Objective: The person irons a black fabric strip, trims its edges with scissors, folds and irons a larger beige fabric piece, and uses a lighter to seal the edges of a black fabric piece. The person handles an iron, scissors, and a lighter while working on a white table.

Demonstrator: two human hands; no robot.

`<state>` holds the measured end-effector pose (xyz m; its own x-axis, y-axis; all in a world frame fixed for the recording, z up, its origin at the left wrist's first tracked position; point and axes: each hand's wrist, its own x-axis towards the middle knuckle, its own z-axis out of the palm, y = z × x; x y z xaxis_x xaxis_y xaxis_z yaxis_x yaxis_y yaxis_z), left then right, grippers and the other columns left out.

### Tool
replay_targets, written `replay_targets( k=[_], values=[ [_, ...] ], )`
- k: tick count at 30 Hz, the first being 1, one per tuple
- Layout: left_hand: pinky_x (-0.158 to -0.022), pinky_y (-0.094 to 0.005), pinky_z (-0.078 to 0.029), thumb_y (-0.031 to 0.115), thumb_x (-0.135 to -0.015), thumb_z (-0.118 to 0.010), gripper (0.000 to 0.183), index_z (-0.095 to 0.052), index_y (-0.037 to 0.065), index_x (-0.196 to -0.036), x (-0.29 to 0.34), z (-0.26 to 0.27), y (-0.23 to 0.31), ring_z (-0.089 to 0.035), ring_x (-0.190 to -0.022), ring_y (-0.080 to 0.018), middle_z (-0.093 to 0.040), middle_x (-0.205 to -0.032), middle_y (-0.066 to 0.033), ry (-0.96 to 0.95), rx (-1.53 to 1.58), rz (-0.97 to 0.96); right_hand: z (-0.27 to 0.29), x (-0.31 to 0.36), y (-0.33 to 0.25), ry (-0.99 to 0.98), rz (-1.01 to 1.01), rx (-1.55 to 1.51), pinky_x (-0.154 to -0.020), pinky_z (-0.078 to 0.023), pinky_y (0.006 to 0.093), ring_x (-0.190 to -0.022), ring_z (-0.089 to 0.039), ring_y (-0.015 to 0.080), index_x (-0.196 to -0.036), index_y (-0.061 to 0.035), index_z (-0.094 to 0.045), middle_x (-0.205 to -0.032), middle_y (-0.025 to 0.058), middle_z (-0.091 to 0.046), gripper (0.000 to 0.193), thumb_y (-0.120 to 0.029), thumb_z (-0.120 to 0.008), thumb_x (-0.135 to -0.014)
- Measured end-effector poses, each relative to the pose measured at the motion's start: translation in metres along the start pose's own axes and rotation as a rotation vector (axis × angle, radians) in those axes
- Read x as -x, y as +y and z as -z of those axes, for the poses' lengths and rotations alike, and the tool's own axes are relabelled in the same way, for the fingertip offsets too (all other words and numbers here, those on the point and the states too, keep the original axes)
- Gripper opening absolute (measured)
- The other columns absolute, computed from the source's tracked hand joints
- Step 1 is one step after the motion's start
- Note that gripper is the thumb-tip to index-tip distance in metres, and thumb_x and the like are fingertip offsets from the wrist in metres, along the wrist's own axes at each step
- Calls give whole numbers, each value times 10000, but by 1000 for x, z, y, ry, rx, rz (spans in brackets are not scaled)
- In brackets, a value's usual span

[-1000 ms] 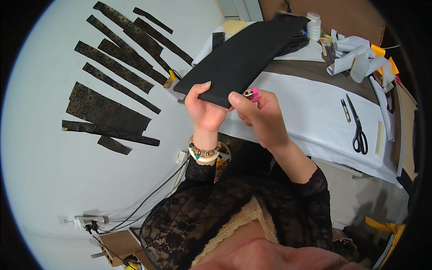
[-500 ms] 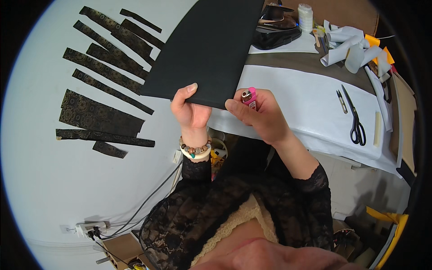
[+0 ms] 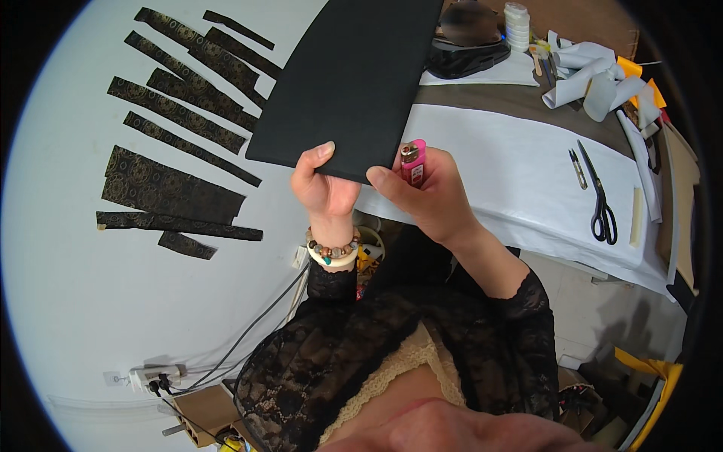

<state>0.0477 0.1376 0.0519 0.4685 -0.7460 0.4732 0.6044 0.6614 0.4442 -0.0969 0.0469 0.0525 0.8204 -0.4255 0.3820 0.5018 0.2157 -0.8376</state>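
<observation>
A large piece of plain black fabric (image 3: pixel 339 90) with a curved left side is held up in front of me. My left hand (image 3: pixel 325 181) grips its near edge, thumb on top and fingers beneath. At the near right corner, my right hand (image 3: pixel 425 188) pinches the fabric with the thumb. That same hand also carries a pink lighter (image 3: pixel 413 162), upright between thumb and palm, its metal top pointing away from me. No flame shows. The fingers under the fabric are hidden.
Patterned dark fabric strips (image 3: pixel 175 113) hang on the white wall at left. On the white-covered table (image 3: pixel 497 166) lie black scissors (image 3: pixel 599 200) and thread snips (image 3: pixel 578 169). Farther back are a black iron-like device (image 3: pixel 467 56), a white bottle (image 3: pixel 517 29) and rolled paper (image 3: pixel 584 75).
The fabric's left corner has shifted slightly right. My right thumb has slid a little left along the edge, and the lighter shows more of its side.
</observation>
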Motion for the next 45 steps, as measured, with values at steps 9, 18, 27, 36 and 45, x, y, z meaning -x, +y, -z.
replay_targets(
  k=[9,18,27,36,45],
  values=[
    [-1018,-482,-421,37,-802,-471,487,-427,-96,-1268,-2,0,1,-529,-1169,-358,-529,-1249,-226,-32,21,-31,-3,3,2,1,105,109,-461,-299,208,-537,-393,1,-712,-28,-574,-579,-77,-485,234,-148,-692,-874],
    [-588,-302,-515,79,-832,-504,189,-544,-13,-992,2,-1,21,-583,-717,-185,-589,-928,-107,34,-57,-93,-8,-3,9,-238,-123,-212,-494,-350,199,-537,-459,33,-836,-37,-650,-598,-38,-515,227,-239,-623,-936],
    [-867,-461,-532,82,-808,-496,410,-493,-118,-1165,10,8,19,-628,-984,-350,-593,-1119,-241,-94,9,-63,-30,-9,-7,-130,86,93,-469,-319,207,-500,-415,15,-763,-21,-610,-558,-66,-497,91,-44,-650,-841],
    [-949,-467,-489,54,-794,-503,441,-474,-110,-1202,8,9,27,-598,-1057,-343,-568,-1179,-228,52,105,-40,-25,-6,6,-80,130,164,-482,-315,192,-507,-405,0,-778,-27,-619,-561,-68,-518,84,-38,-699,-800],
    [-710,-339,-560,48,-803,-527,321,-505,-66,-1102,1,7,31,-606,-886,-247,-581,-1031,-156,7,82,-86,-19,4,14,-173,59,136,-495,-340,181,-536,-456,4,-826,-15,-644,-607,-31,-581,46,-29,-686,-813]
  ],
)
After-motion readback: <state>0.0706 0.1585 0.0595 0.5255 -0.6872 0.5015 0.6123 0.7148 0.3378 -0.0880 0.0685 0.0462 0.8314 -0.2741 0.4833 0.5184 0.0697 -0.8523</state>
